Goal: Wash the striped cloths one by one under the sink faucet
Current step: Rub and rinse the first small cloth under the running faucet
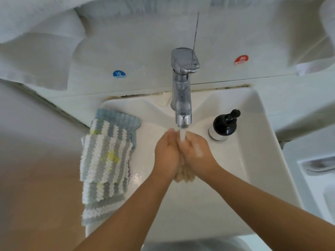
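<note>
We hold one wet cloth (pixel 184 173) bunched between the left hand (pixel 167 153) and right hand (pixel 196 151), both curled round it under the faucet (pixel 183 98) stream. Soaked, it likely feels heavy, limp, slippery: grip the bunch. The other striped cloths (pixel 107 160) lie left of the left hand.

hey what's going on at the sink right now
A person is washing a cloth under the running faucet. The left hand and right hand are pressed together around it in the stream, with a beige bunch of it showing below the palms. A stack of striped cloths lies on the sink's left edge, and a dark pump bottle stands to the right of the faucet.
</note>
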The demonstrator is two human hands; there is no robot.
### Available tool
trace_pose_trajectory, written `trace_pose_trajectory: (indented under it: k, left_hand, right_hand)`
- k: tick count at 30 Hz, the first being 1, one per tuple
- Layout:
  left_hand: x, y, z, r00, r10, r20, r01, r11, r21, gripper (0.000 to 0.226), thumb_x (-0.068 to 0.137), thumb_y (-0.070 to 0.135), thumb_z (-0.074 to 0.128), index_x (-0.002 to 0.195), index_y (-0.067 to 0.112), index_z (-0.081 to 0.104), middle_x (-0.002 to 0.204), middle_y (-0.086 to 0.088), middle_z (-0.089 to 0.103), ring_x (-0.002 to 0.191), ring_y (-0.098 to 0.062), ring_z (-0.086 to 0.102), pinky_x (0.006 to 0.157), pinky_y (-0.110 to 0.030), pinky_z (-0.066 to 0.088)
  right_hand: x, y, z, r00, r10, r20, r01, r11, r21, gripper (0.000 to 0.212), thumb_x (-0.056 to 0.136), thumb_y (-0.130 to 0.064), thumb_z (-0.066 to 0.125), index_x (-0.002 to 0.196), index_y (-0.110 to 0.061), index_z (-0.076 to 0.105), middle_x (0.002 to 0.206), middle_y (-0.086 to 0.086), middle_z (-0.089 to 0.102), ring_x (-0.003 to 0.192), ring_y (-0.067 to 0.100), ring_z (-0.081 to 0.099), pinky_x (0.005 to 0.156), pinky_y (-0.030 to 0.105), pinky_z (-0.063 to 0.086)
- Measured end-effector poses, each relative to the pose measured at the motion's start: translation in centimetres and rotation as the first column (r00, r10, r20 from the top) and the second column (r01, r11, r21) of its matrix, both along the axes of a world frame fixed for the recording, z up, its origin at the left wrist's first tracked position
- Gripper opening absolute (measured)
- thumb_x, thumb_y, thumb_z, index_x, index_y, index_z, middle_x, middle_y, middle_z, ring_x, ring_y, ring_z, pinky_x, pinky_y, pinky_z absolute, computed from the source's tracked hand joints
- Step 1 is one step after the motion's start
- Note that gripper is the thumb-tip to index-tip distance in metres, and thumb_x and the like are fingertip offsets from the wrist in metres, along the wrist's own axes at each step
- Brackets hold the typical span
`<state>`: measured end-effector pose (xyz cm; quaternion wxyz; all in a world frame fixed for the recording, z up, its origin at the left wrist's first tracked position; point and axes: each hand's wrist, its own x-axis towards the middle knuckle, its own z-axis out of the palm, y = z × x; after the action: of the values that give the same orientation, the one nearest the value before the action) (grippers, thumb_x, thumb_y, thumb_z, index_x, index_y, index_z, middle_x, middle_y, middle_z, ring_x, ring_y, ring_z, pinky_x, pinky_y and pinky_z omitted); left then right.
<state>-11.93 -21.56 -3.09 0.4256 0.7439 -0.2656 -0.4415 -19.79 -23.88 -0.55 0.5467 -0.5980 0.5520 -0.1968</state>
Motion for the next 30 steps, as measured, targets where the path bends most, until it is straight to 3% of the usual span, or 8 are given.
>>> trace_pose_trajectory:
  k: [3, 9, 12, 18, 21, 23, 26, 30]
  left_hand:
    - [-0.4, 0.2, -0.3, 0.988, -0.104, 0.117, 0.098, 0.994, 0.058, 0.036, 0.105, 0.028, 0.038, 0.076, 0.017, 0.055, 0.069, 0.003, 0.059, 0.058, 0.004, 0.058, 0.060, -0.011, 0.044]
    - [0.6, -1.1, 0.3, 0.997, 0.053, -0.053, -0.054, 0.999, -0.005, 0.040, 0.103, 0.036, 0.038, 0.074, 0.019, 0.058, 0.073, -0.004, 0.065, 0.073, -0.017, 0.066, 0.073, -0.039, 0.054]
    - [-0.8, -0.2, 0.2, 0.996, -0.062, 0.058, 0.060, 0.997, 0.043, 0.036, 0.104, 0.030, 0.040, 0.079, 0.011, 0.058, 0.072, -0.002, 0.062, 0.065, -0.007, 0.060, 0.067, -0.032, 0.048]
    - [0.5, -0.7, 1.0, 0.992, 0.111, -0.055, -0.113, 0.993, -0.030, 0.047, 0.104, 0.037, 0.035, 0.066, 0.016, 0.052, 0.063, -0.003, 0.059, 0.065, -0.021, 0.060, 0.069, -0.041, 0.053]
    - [-0.8, -0.4, 1.0, 1.000, -0.002, 0.030, 0.002, 1.000, 0.004, 0.041, 0.104, 0.031, 0.039, 0.072, 0.013, 0.057, 0.065, -0.005, 0.061, 0.066, -0.021, 0.064, 0.067, -0.039, 0.053]
    - [-0.4, -0.8, 1.2, 1.000, 0.025, 0.007, -0.026, 0.999, 0.037, 0.043, 0.105, 0.032, 0.038, 0.076, 0.009, 0.060, 0.069, -0.007, 0.064, 0.066, -0.020, 0.064, 0.067, -0.036, 0.052]
    - [0.6, -1.5, 1.3, 0.986, 0.141, -0.088, -0.139, 0.990, 0.027, 0.049, 0.104, 0.033, 0.034, 0.064, 0.016, 0.056, 0.062, -0.003, 0.060, 0.063, -0.020, 0.059, 0.068, -0.037, 0.050]
    - [-0.9, -0.7, 1.0, 0.999, 0.002, 0.039, -0.002, 1.000, 0.004, 0.037, 0.105, 0.029, 0.038, 0.079, 0.012, 0.059, 0.073, -0.003, 0.063, 0.067, -0.013, 0.060, 0.066, -0.033, 0.049]
  right_hand:
    - [0.2, -1.4, 0.1, 0.992, -0.112, -0.060, 0.112, 0.994, 0.001, 0.038, 0.103, -0.029, 0.036, 0.069, -0.015, 0.045, 0.066, 0.001, 0.051, 0.064, 0.016, 0.052, 0.064, 0.031, 0.044]
    - [0.7, 0.2, 1.1, 0.998, -0.055, -0.032, 0.055, 0.998, 0.021, 0.049, 0.098, -0.048, 0.041, 0.065, -0.015, 0.053, 0.055, 0.002, 0.060, 0.050, 0.012, 0.058, 0.049, 0.022, 0.046]
    - [0.3, -1.4, 0.2, 0.983, -0.177, -0.049, 0.176, 0.984, -0.022, 0.038, 0.102, -0.027, 0.039, 0.066, -0.014, 0.043, 0.061, -0.001, 0.048, 0.058, 0.012, 0.046, 0.058, 0.023, 0.039]
    - [1.0, 0.3, 1.0, 0.991, -0.128, 0.027, 0.124, 0.983, 0.132, 0.043, 0.098, -0.040, 0.047, 0.074, -0.005, 0.054, 0.061, 0.008, 0.057, 0.050, 0.019, 0.056, 0.043, 0.023, 0.043]
    - [0.4, -1.7, 0.7, 0.992, -0.116, -0.054, 0.116, 0.993, -0.012, 0.031, 0.100, -0.024, 0.044, 0.078, -0.003, 0.049, 0.071, 0.007, 0.052, 0.067, 0.022, 0.055, 0.061, 0.032, 0.045]
    - [0.4, -1.1, 0.6, 0.992, -0.092, -0.082, 0.089, 0.995, -0.036, 0.033, 0.100, -0.036, 0.044, 0.079, -0.011, 0.051, 0.073, 0.002, 0.055, 0.077, 0.022, 0.060, 0.067, 0.034, 0.046]
    - [0.8, 0.7, 0.9, 0.999, -0.030, -0.013, 0.030, 1.000, 0.002, 0.042, 0.096, -0.050, 0.047, 0.069, -0.019, 0.053, 0.058, -0.005, 0.058, 0.057, 0.008, 0.062, 0.056, 0.025, 0.043]
    - [0.3, -1.4, 0.4, 0.990, -0.121, -0.072, 0.120, 0.993, -0.013, 0.035, 0.101, -0.027, 0.041, 0.069, -0.012, 0.045, 0.064, 0.001, 0.051, 0.064, 0.021, 0.051, 0.059, 0.031, 0.040]
